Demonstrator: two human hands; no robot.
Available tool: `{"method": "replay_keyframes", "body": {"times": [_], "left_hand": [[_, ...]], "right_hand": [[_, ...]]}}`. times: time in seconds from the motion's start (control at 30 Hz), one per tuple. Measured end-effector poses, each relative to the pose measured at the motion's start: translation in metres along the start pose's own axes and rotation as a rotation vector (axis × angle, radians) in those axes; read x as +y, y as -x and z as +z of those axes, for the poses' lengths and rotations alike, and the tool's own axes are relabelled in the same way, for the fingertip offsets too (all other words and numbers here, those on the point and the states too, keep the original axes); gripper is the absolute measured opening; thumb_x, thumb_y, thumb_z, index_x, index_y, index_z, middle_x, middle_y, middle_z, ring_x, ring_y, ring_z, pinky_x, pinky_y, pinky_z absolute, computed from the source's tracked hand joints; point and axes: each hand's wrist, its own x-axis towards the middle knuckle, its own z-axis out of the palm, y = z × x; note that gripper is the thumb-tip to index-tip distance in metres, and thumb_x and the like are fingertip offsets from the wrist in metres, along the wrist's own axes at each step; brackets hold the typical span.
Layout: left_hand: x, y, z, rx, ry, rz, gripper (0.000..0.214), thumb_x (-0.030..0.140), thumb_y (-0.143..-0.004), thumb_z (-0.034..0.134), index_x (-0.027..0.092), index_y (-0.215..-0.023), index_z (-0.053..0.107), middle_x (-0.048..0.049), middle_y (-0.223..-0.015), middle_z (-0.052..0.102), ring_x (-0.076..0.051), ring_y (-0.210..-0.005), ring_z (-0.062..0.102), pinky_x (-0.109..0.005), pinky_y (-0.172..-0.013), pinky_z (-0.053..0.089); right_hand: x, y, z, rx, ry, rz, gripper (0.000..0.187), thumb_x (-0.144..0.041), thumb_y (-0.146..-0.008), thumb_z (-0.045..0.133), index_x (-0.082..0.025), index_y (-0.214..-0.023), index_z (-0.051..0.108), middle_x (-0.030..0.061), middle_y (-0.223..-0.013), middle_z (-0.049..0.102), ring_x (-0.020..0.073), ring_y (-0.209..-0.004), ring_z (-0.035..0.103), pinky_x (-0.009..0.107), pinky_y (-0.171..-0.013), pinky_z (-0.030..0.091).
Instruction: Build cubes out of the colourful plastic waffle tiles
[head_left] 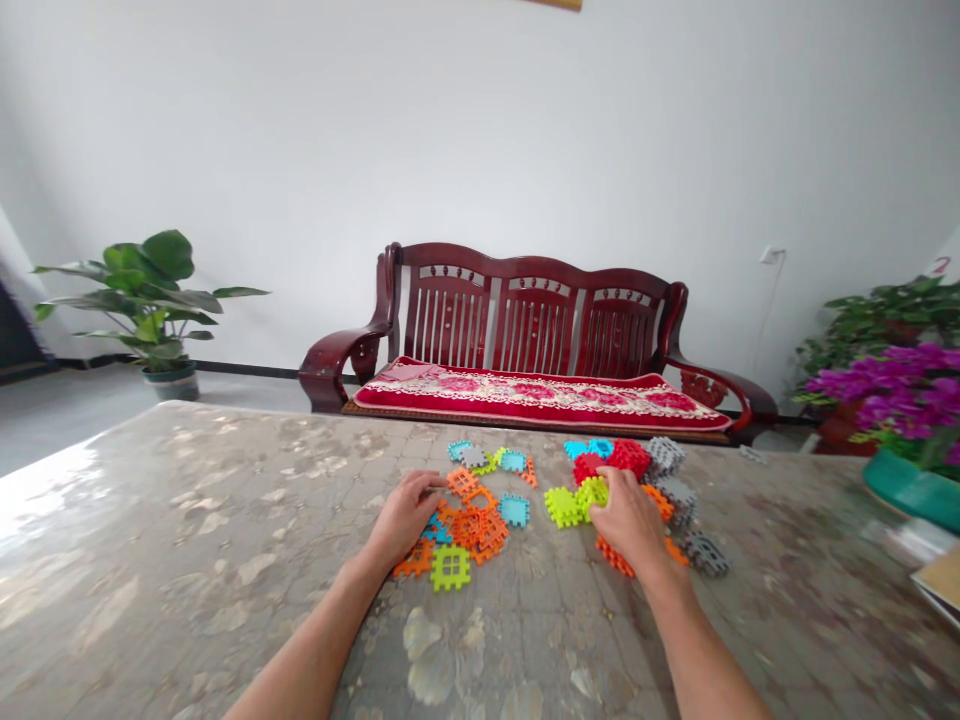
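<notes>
Flat puzzle tiles with notched edges lie in two groups on the table. My left hand rests at the left side of a mixed pile, fingers stretched toward an orange tile, nothing visible in its grasp. Around it are a heap of orange tiles, blue tiles partly under the hand, a yellow-green window tile and a light blue tile. My right hand has its thumb and fingers closed on a yellow-green tile, beside another yellow-green piece. Its palm hides part of the orange tiles behind it.
Red tiles, grey tiles and blue tiles lie beyond my right hand. A patterned cloth covers the table. Behind stands a wooden bench; a teal flowerpot is at the right.
</notes>
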Motion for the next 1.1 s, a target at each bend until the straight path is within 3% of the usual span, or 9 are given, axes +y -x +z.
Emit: {"method": "replay_keyframes", "body": {"times": [0.3, 0.53, 0.73, 0.9, 1.1], "left_hand": [[0.002, 0.000, -0.001, 0.005, 0.004, -0.005, 0.029, 0.021, -0.077, 0.048, 0.021, -0.094, 0.072, -0.0053, -0.109, 0.067, -0.020, -0.104, 0.062, -0.034, -0.098, 0.045], [0.005, 0.001, -0.001, 0.024, 0.011, -0.023, 0.028, 0.021, -0.077, 0.050, 0.022, -0.095, 0.072, -0.0046, -0.108, 0.068, -0.019, -0.100, 0.063, -0.032, -0.094, 0.047], [0.006, 0.002, 0.000, 0.025, 0.021, -0.019, 0.029, 0.018, -0.076, 0.050, 0.021, -0.095, 0.072, -0.0050, -0.108, 0.068, -0.019, -0.102, 0.062, -0.032, -0.096, 0.045], [0.006, 0.002, 0.000, 0.019, 0.027, -0.027, 0.029, 0.018, -0.077, 0.049, 0.021, -0.096, 0.071, -0.0050, -0.109, 0.067, -0.019, -0.102, 0.062, -0.031, -0.096, 0.046], [0.008, 0.002, -0.001, 0.014, 0.026, -0.024, 0.029, 0.018, -0.076, 0.049, 0.021, -0.095, 0.072, -0.0047, -0.108, 0.068, -0.019, -0.102, 0.062, -0.032, -0.096, 0.045]], "right_hand": [[-0.013, 0.002, -0.003, 0.053, -0.131, -0.067, 0.030, -0.015, -0.080, 0.055, -0.024, -0.107, 0.064, 0.0036, -0.100, 0.066, 0.0176, -0.090, 0.061, 0.027, -0.075, 0.042], [-0.080, 0.037, -0.003, -0.049, -0.429, -0.392, 0.021, -0.010, -0.081, 0.051, -0.023, -0.092, 0.064, 0.0010, -0.092, 0.068, 0.0165, -0.091, 0.060, 0.028, -0.082, 0.042], [-0.126, 0.074, -0.003, -0.206, -0.453, -0.684, 0.022, -0.019, -0.081, 0.063, -0.027, -0.102, 0.063, -0.0015, -0.102, 0.068, 0.0177, -0.098, 0.053, 0.031, -0.088, 0.036], [-0.133, 0.082, -0.002, -0.292, -0.363, -0.863, 0.023, -0.026, -0.083, 0.062, -0.026, -0.106, 0.062, -0.0014, -0.108, 0.067, 0.0185, -0.104, 0.048, 0.034, -0.094, 0.032], [-0.121, 0.077, 0.001, -0.294, -0.315, -0.907, 0.013, -0.016, -0.074, 0.057, -0.023, -0.082, 0.063, -0.0014, -0.086, 0.067, 0.0177, -0.094, 0.049, 0.034, -0.087, 0.031]]}}
